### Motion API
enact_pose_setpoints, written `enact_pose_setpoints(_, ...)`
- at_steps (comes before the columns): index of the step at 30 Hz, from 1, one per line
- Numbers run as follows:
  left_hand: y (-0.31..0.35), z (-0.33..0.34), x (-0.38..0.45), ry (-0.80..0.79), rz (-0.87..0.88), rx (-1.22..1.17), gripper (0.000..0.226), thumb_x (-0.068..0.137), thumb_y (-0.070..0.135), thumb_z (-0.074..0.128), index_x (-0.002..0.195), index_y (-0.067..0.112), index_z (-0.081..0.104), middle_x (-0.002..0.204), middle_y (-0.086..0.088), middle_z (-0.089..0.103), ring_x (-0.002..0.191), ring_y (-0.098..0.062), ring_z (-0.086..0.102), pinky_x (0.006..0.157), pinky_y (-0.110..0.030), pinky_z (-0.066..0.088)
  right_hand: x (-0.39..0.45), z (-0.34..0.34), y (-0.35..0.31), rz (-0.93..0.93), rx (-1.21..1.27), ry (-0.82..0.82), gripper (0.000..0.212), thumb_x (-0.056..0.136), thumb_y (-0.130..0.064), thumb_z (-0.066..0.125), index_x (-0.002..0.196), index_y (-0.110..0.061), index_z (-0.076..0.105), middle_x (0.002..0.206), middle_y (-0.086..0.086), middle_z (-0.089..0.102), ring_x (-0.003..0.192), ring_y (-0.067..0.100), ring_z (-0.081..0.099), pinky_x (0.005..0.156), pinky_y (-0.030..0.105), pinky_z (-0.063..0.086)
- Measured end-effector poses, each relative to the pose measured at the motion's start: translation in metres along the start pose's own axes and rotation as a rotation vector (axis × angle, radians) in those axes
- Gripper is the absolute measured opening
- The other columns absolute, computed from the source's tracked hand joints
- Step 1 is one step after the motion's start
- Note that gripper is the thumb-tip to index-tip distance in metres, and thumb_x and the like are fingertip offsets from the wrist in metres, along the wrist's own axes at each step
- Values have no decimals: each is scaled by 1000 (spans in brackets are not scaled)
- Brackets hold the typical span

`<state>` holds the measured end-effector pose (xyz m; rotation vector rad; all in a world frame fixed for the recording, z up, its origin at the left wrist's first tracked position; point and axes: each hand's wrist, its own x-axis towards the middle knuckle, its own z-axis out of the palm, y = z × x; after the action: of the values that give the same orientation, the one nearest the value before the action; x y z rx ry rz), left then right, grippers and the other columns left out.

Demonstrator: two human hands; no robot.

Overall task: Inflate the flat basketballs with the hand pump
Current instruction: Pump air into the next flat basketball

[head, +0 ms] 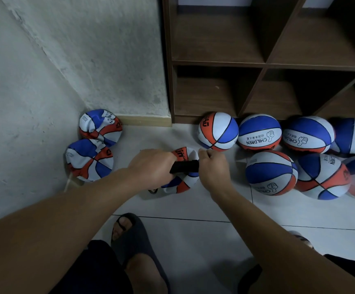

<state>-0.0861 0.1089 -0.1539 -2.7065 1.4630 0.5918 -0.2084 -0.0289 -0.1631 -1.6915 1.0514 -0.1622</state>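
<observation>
A flat red, white and blue basketball (181,181) lies on the floor tiles between my hands. My left hand (151,166) grips one end of a black hand pump (184,166) over the ball. My right hand (211,166) is curled round the pump's other end, fingers bent at the top. The part of the pump inside both hands is hidden. Two more flat basketballs, one (100,127) in the corner and one (89,159) in front of it, lean on the wall at the left.
Several inflated balls (271,172) sit in two rows on the right, before a dark wooden cubby shelf (263,64). A grey wall (45,81) closes the left side. My foot in a dark sandal (130,232) stands on the white tiles below the hands.
</observation>
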Motion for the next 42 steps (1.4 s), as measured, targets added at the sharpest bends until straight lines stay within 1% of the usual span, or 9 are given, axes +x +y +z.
enact_pose_setpoints(4, -2, 1, 2, 47, 27, 0, 26, 91, 27, 69, 72, 29, 51, 68, 5, 61, 58, -15, 60, 53, -30, 40, 3, -7, -3, -9, -23, -50, 39, 110, -28, 52, 73, -15, 50, 61, -1, 46, 49, 5, 44, 53, 28, 37)
enact_pose_setpoints(8, -18, -5, 3, 80, -5, 75, 22, 94, 36, 68, 77, 32, 55, 70, 8, 62, 61, -10, 59, 52, -30, 37, 18, -29, -3, 46, -27, -34, 33, 108, -31, 53, 79, -14, 53, 67, 3, 45, 61, 17, 42, 59, 36, 37)
enact_pose_setpoints(14, -35, -4, 0, 31, -67, 70, 26, 97, 41, 68, 75, 31, 58, 71, 7, 62, 62, -12, 61, 54, -30, 42, 44, -66, 9, 155, 16, 79, 29, 103, -24, 52, 77, -13, 46, 67, 6, 42, 62, 24, 39, 58, 34, 35)
enact_pose_setpoints(21, -6, -8, 1, 41, -45, 26, 32, 95, 31, 68, 69, 29, 50, 70, 6, 60, 60, -11, 56, 51, -29, 32, 10, -19, 5, -4, 40, 225, 39, 109, -27, 50, 74, -10, 53, 63, 4, 50, 59, 19, 45, 58, 35, 38)
enact_pose_setpoints(27, 2, -3, -2, -16, -17, 27, 25, 91, 29, 73, 77, 30, 52, 73, 4, 62, 63, -18, 62, 57, -32, 48, -9, 5, 2, -9, 51, 114, 42, 110, -27, 48, 70, -13, 49, 62, 2, 49, 57, 16, 44, 56, 33, 35)
enact_pose_setpoints(31, 0, -3, -1, -25, -3, 34, 23, 90, 30, 74, 79, 30, 54, 73, 4, 62, 62, -18, 62, 55, -30, 43, -8, 9, 6, 10, 59, 51, 42, 108, -29, 48, 70, -13, 49, 61, 2, 47, 59, 18, 43, 58, 39, 37)
enact_pose_setpoints(34, -2, -3, 0, -15, 4, 23, 25, 90, 29, 73, 77, 31, 53, 72, 4, 62, 61, -16, 61, 54, -29, 40, -5, 5, 3, -3, 45, 22, 43, 109, -27, 49, 68, -15, 47, 60, -2, 43, 56, 14, 39, 55, 34, 34)
enact_pose_setpoints(38, -2, -4, 0, 8, 28, 20, 13, 94, 31, 70, 84, 28, 62, 73, 5, 63, 62, -15, 62, 53, -29, 38, -2, -3, 2, -37, -14, -25, 43, 109, -25, 50, 68, -15, 48, 59, -2, 44, 49, 7, 39, 51, 26, 34)
enact_pose_setpoints(42, -16, -2, 0, 38, -13, 56, 22, 96, 41, 68, 79, 30, 60, 72, 7, 62, 62, -12, 61, 53, -30, 37, 20, -32, 12, 32, -53, 28, 38, 109, -31, 52, 78, -8, 55, 68, 4, 48, 62, 18, 43, 62, 39, 40)
